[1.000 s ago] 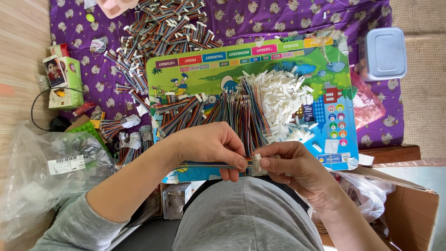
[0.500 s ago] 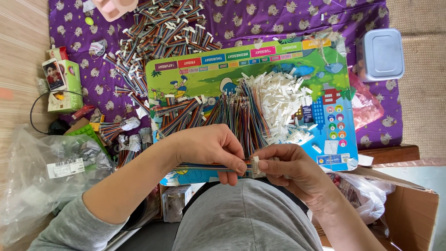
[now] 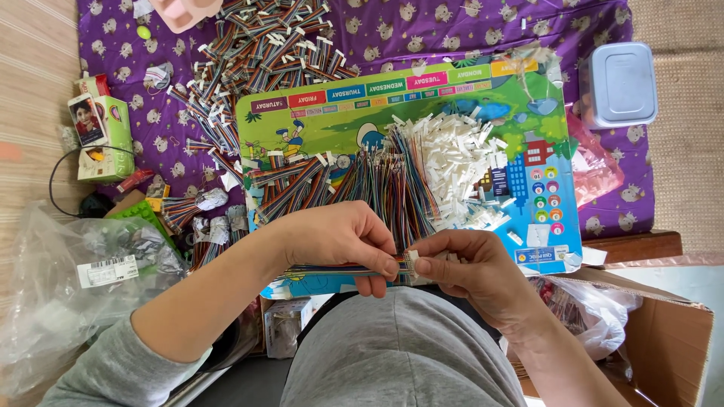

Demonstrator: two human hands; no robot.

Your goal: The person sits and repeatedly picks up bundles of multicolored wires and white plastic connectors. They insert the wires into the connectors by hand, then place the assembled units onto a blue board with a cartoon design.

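My left hand (image 3: pixel 339 240) pinches a flat bundle of multicoloured ribbon wires (image 3: pixel 332 268) that runs left under my palm. My right hand (image 3: pixel 465 270) grips a small white plastic connector (image 3: pixel 412 261) at the wires' end, fingertips touching those of the left hand. Both hands sit over my grey-clad lap, just below the edge of a colourful illustrated board (image 3: pixel 317 124). On the board lies a fan of loose coloured wires (image 3: pixel 369 188) and a heap of white connectors (image 3: pixel 456 162).
A pile of finished wire harnesses (image 3: pixel 256 53) covers the purple patterned cloth (image 3: pixel 422 30) beyond the board. A grey lidded box (image 3: pixel 620 83) stands at the right, a green carton (image 3: pixel 102 139) at the left, clear plastic bags (image 3: pixel 53 294) lower left, a cardboard box (image 3: pixel 667 332) lower right.
The view has shifted slightly. Both hands stay together over my lap with the wires and connector between the fingertips; no clear movement of either.
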